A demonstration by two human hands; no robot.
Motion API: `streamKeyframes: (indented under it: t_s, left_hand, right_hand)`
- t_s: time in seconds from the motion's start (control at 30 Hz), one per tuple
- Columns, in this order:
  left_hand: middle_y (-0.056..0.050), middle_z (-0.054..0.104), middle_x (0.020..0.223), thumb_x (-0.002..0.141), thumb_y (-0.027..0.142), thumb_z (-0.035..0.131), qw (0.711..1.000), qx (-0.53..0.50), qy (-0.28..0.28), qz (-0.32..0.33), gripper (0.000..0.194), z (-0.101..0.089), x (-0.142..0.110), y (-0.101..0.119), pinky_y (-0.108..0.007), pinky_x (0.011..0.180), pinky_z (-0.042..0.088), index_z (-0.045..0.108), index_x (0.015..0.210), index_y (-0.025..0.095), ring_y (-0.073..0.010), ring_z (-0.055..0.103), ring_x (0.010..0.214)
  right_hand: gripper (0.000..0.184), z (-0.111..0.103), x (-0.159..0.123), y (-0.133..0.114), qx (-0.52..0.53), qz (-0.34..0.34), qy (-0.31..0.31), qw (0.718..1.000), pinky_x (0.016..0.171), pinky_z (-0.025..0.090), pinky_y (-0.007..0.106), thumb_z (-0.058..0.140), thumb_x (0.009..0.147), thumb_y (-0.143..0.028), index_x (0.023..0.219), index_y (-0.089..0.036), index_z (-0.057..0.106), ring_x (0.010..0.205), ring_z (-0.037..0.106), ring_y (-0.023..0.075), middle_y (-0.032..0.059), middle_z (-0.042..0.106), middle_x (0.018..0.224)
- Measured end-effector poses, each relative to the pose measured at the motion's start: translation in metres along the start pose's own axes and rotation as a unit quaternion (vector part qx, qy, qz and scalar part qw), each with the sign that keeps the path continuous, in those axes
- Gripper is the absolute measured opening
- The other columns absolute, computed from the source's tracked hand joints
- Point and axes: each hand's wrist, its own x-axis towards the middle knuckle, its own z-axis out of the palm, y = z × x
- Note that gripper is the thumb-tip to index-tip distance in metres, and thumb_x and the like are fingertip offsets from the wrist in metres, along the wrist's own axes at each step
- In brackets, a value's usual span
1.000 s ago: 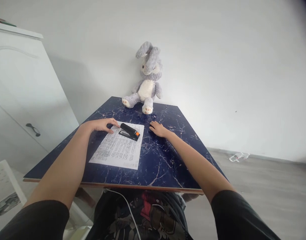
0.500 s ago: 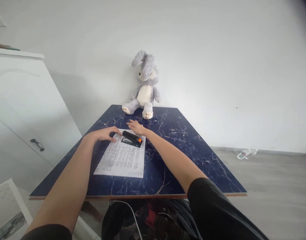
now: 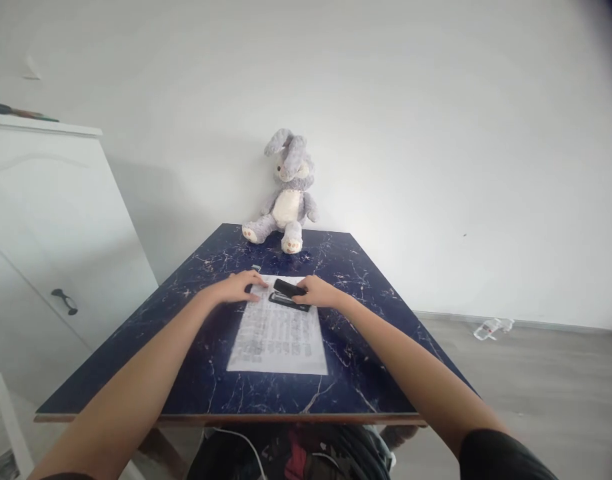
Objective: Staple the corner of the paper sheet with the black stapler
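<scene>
A printed sheet of paper [image 3: 279,340] lies flat on the dark blue marbled table [image 3: 196,373]. Across its upper part rests a black stapler [image 3: 289,289], its nose pointing to the left. My right hand [image 3: 320,292] is closed around the stapler's rear end, thumb on the near side and fingers on the far side. The orange part of the stapler is hidden behind that hand. At the sheet's upper left edge is my left hand [image 3: 240,287], its thumb and fingers spread apart and touching the paper close to the stapler's nose.
Beyond the paper's top edge lies a small pale item [image 3: 257,267], too small to name. A grey plush rabbit [image 3: 287,200] sits at the table's far end by the wall. To the left stands a white cabinet [image 3: 51,220]. Clear plastic [image 3: 492,328] lies on the floor at right.
My right hand has come back from beyond the paper and taken hold of the stapler's rear end. The sheet and stapler have shifted right, with my left hand still at the sheet's left edge.
</scene>
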Motion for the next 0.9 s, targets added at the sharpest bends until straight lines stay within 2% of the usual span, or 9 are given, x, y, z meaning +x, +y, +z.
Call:
streamKeyframes:
  t_s: [0.07,0.13,0.23,0.33,0.4,0.5,0.6,0.77,0.9]
  left_hand:
    - [-0.01,0.055,0.15,0.097,0.046,0.068,1.0,-0.006,0.016,0.002,0.043,0.018,0.011,0.026,-0.061,0.119,0.035,0.069,0.139,0.035,-0.037,0.052,0.14]
    - [-0.011,0.053,0.152,0.102,0.043,0.061,0.998,-0.013,0.056,0.023,0.041,0.035,0.02,0.048,-0.06,0.12,0.037,0.067,0.142,0.034,-0.0361,0.052,0.141]
    - [-0.013,0.045,0.163,0.108,0.039,0.052,0.994,-0.018,0.078,0.075,0.044,0.054,0.027,0.068,-0.052,0.124,0.039,0.061,0.15,0.029,-0.0338,0.048,0.148]
    - [-0.009,0.035,0.173,0.111,0.046,0.043,0.995,0.001,0.024,0.099,0.052,0.06,0.029,0.072,-0.053,0.132,0.027,0.049,0.161,0.03,-0.0325,0.03,0.161]
    - [-0.009,0.03,0.176,0.113,0.051,0.036,0.996,0.008,0.001,0.093,0.057,0.06,0.028,0.071,-0.055,0.134,0.019,0.041,0.165,0.03,-0.0315,0.021,0.165]
    - [-0.011,0.026,0.177,0.113,0.054,0.033,0.996,0.013,-0.013,0.086,0.061,0.059,0.028,0.069,-0.057,0.134,0.016,0.036,0.168,0.027,-0.0324,0.018,0.165]
    - [-0.012,0.031,0.175,0.113,0.051,0.036,0.995,0.017,-0.001,0.097,0.058,0.058,0.03,0.071,-0.057,0.132,0.024,0.041,0.165,0.026,-0.0333,0.026,0.163]
    - [-0.016,0.051,0.161,0.108,0.035,0.048,0.993,0.015,0.036,0.11,0.046,0.054,0.032,0.081,-0.052,0.126,0.037,0.057,0.151,0.021,-0.0328,0.046,0.151]
    - [-0.016,0.058,0.152,0.106,0.029,0.048,0.993,0.003,0.044,0.113,0.042,0.053,0.032,0.085,-0.049,0.124,0.04,0.061,0.145,0.019,-0.0312,0.054,0.144]
  right_hand:
    - [0.026,-0.016,-0.016,0.018,0.024,0.042,-0.025,0.999,0.052,0.031,0.027,0.075,0.079,-0.037,0.063,-0.018,0.068,0.053,0.048,0.0128,-0.0022,0.054,0.055]
    - [0.025,-0.029,-0.032,0.033,0.046,0.062,-0.051,0.996,0.051,0.033,0.028,0.076,0.077,-0.038,0.063,-0.019,0.07,0.052,0.05,0.0138,-0.0011,0.057,0.056]
    - [0.024,-0.034,-0.047,0.045,0.098,0.01,-0.025,0.995,0.063,0.047,0.029,0.077,0.08,-0.042,0.091,-0.02,0.08,0.07,0.066,0.0196,0.0037,0.076,0.083]
    - [0.04,-0.026,-0.051,0.042,0.102,-0.07,0.032,0.992,0.081,0.053,0.032,0.075,0.086,-0.044,0.12,-0.023,0.077,0.095,0.072,0.0245,0.0074,0.079,0.114]
    - [0.038,-0.019,-0.049,0.038,0.075,-0.087,0.047,0.992,0.08,0.052,0.033,0.07,0.092,-0.044,0.121,-0.021,0.075,0.092,0.072,0.0244,0.0082,0.079,0.11]
    - [0.034,-0.011,-0.045,0.037,0.065,-0.09,0.063,0.992,0.076,0.051,0.033,0.067,0.095,-0.043,0.119,-0.019,0.074,0.086,0.07,0.0233,0.0082,0.079,0.104]
    - [0.038,-0.005,-0.042,0.041,0.085,-0.092,0.075,0.989,0.08,0.051,0.033,0.067,0.097,-0.048,0.122,-0.02,0.073,0.092,0.071,0.0233,0.0082,0.079,0.11]
    - [0.041,0.003,-0.038,0.037,0.073,-0.082,0.137,0.984,0.085,0.05,0.033,0.061,0.101,-0.054,0.121,-0.021,0.075,0.099,0.072,0.0247,0.0097,0.079,0.115]
    - [0.038,0.005,-0.036,0.027,0.057,-0.086,0.155,0.983,0.079,0.046,0.031,0.053,0.105,-0.05,0.11,-0.02,0.076,0.088,0.07,0.0216,0.0083,0.079,0.105]
